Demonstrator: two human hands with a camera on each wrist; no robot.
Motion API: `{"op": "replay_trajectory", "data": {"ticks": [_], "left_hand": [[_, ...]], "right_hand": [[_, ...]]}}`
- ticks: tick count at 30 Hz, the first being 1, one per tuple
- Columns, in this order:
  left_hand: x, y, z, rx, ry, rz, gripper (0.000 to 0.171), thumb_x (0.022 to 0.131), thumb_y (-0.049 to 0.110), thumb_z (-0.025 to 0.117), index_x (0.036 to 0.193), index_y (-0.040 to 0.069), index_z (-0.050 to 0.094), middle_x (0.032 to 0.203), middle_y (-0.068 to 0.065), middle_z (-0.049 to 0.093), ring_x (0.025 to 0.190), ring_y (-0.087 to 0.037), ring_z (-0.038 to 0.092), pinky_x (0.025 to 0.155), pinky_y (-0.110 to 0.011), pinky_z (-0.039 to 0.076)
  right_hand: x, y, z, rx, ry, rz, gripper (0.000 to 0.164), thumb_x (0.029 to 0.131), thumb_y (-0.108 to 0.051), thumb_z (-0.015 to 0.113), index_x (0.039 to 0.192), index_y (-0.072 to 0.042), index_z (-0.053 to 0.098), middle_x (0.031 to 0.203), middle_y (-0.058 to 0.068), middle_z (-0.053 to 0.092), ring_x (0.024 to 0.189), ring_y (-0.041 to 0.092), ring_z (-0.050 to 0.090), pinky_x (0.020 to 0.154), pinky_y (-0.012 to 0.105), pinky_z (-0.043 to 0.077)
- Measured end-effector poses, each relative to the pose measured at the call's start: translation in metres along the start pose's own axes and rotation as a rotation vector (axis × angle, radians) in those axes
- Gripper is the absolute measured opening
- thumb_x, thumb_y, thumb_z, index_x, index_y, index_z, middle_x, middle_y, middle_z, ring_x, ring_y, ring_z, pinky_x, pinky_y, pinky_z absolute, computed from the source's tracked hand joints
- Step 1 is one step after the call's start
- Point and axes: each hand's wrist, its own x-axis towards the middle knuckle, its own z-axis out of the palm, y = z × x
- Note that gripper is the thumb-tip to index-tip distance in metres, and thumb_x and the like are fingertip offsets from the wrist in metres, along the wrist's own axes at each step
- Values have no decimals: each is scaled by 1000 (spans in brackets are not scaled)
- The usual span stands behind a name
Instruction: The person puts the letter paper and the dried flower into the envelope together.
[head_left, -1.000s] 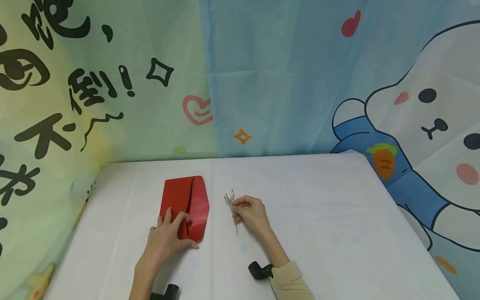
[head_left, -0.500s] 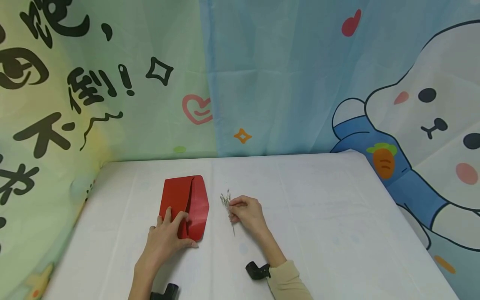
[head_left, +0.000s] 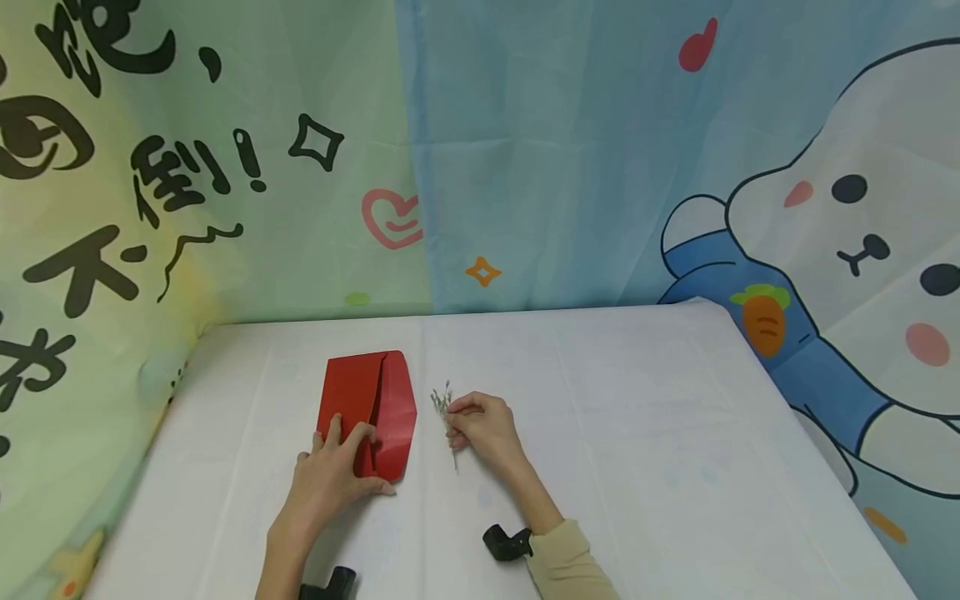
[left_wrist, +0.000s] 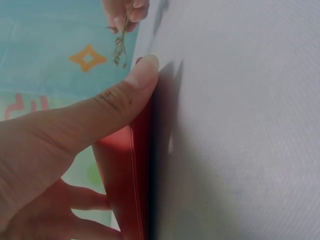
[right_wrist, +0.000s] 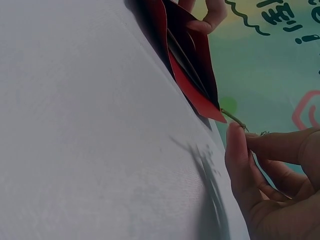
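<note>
A red paper envelope [head_left: 348,385] lies on the white-covered table with its flap folded out to the right. My left hand [head_left: 328,473] grips its near end, thumb at the near edge and fingers on its face. The right wrist view shows the envelope's mouth [right_wrist: 186,60] parted, a pale edge inside. Between thumb and fingertips, my right hand [head_left: 487,429] pinches a thin sprig of small dried flowers [head_left: 441,402]. The sprig is held just right of the flap, flower heads pointing away from me and bare stem [head_left: 455,461] toward me.
White cloth [head_left: 637,450] covers the table. A printed curtain [head_left: 540,167] hangs behind it and along the left side. Black wrist-worn devices [head_left: 507,543] sit at both wrists, and a beige sleeve [head_left: 570,562] covers the right forearm.
My right hand has moved left with the sprig, closer to the envelope's flap. The left hand and the envelope stay in place.
</note>
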Motion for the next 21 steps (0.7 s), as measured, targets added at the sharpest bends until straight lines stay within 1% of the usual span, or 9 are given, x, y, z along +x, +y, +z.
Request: {"op": "replay_trajectory", "data": {"ticks": [6, 13, 21], "left_hand": [[1, 1, 1, 5, -1, -3, 76, 64, 51, 95, 122, 20, 56, 146, -37, 45, 125, -66, 46, 85, -70, 48], [1, 0, 1, 10, -7, -8, 76, 65, 52, 94, 123, 20, 57, 147, -37, 44, 125, -67, 46, 85, -70, 48], [2, -1, 1, 9, -9, -9, 76, 64, 52, 94, 123, 21, 57, 147, -38, 44, 125, -67, 46, 86, -70, 48]], "right_hand": [[-2, 1, 3, 34, -18, -6, 9, 91, 5, 69, 100, 8, 70, 82, 20, 73, 61, 20, 73, 59, 35, 62], [-2, -1, 10, 35, -37, 0, 9, 91, 5, 69, 99, 9, 69, 82, 20, 73, 62, 20, 74, 60, 35, 62], [-2, -1, 16, 16, -67, -31, 9, 92, 3, 68, 100, 8, 69, 85, 22, 74, 63, 27, 75, 60, 36, 62]]}}
